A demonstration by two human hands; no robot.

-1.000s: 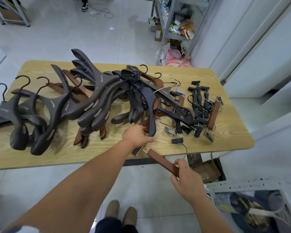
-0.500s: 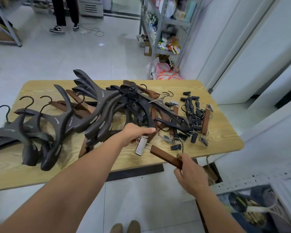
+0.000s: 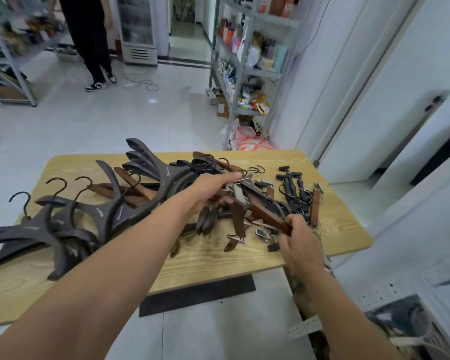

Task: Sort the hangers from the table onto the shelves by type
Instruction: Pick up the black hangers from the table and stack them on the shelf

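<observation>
Pale tiled floor [image 3: 115,120] all round, and on it a wood-grain tabletop [image 3: 218,263] heaped with hangers. Across the left half, a sprawl of dark coat hangers [image 3: 63,227] with curved hooks, some stacked, some fanned upward, with a few brown wooden ones mixed in. Toward the right edge, a smaller tangle of black clip hangers [image 3: 294,193], with metal clips near the front.

Low at the near right of the heap, the right hand [image 3: 298,242], fingers curled tight round the near end of a brown clip hanger [image 3: 264,213]. From there, slanting up and away to the left across the top of the heap, with the far end just under the left hand [image 3: 209,189]. Reached out over the middle of the pile, that left hand, fingers bent down over a metal clip and a wire hook. Too blurred to tell whether clasping them or only lying on them.

Behind the tabletop, against the white wall, a metal shelving unit [image 3: 244,74] crowded with bottles and packets, bags at its foot. Farther back, a person in black trousers [image 3: 89,35] standing beside a glass-fronted cooler [image 3: 138,27], with a cable [image 3: 143,84] looped on the floor nearby. At the far left, another rack [image 3: 11,61] of blurred goods.
</observation>
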